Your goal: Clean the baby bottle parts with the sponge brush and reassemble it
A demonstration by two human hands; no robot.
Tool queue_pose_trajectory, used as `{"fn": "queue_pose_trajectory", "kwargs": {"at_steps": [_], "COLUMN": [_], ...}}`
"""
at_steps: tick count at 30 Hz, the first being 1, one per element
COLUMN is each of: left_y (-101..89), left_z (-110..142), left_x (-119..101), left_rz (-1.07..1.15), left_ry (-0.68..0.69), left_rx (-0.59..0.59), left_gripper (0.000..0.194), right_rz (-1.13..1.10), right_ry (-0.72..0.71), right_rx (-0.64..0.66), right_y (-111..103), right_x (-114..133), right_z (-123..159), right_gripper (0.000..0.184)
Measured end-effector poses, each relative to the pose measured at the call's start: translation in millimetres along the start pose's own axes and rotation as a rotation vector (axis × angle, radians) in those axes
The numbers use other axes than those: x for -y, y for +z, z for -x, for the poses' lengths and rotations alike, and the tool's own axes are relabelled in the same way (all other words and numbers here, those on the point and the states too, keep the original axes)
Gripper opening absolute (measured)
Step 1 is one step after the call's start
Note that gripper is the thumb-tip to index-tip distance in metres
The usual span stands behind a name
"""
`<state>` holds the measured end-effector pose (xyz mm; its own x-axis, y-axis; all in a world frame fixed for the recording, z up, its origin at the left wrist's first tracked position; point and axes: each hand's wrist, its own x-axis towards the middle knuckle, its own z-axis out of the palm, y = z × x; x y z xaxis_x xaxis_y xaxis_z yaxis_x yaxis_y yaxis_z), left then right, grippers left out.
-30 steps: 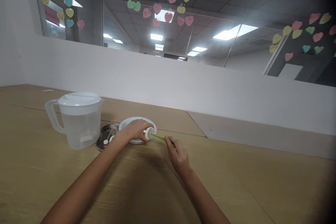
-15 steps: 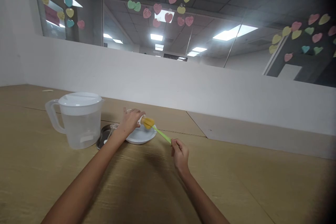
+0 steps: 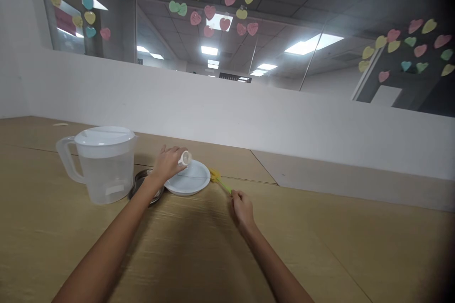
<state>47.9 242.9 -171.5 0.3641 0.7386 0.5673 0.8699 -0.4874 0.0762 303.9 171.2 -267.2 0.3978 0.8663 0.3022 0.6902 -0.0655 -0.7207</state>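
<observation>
My left hand (image 3: 169, 164) is wrapped round a small clear bottle (image 3: 185, 158) with a white rim, tipped so its mouth faces right. Below it lies a shallow white plate (image 3: 192, 182). In my right hand (image 3: 243, 206) is the green handle of a bottle brush (image 3: 224, 186). The brush's yellow head is outside the bottle, beside the plate's right edge. Part of the bottle is hidden by my left fingers.
A lidded translucent pitcher (image 3: 106, 165) stands on the left, its handle pointing left. Between it and the plate is a dark metal tray (image 3: 137, 192), partly behind my left forearm. A white wall (image 3: 227, 113) rises behind the table.
The brush head has come out of the bottle's mouth and moved right, past the plate's edge. My left hand and the bottle have shifted slightly left.
</observation>
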Motion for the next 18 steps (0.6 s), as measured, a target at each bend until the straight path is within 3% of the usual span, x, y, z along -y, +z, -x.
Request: {"fn": "queue_pose_trajectory", "kwargs": {"at_steps": [3,5,11,18], "left_y": [-17.1,-28.4,-48.8,-36.2], "left_z": [-2,-1,10,16], "left_x": [-9,-18,-51,-65], "left_rz": [0.169,0.284,0.457,0.356], "left_ry": [-0.129,-0.134,0.071,0.243], "left_rx": [0.039,0.075,0.304,0.605], "left_gripper": [0.052,0.062,0.069,0.063], "right_rz": [0.143,0.237,0.464,0.593], "right_ry": [-0.031,-0.047,-0.036,-0.101], "right_rx": [0.060,0.125,0.232,0.290], "right_y": [-2,-2,-2,-5], "right_x": [6,12,21,25], "right_z": [7,12,19,22], "right_gripper": [0.036,0.034,0.030,0.028]}}
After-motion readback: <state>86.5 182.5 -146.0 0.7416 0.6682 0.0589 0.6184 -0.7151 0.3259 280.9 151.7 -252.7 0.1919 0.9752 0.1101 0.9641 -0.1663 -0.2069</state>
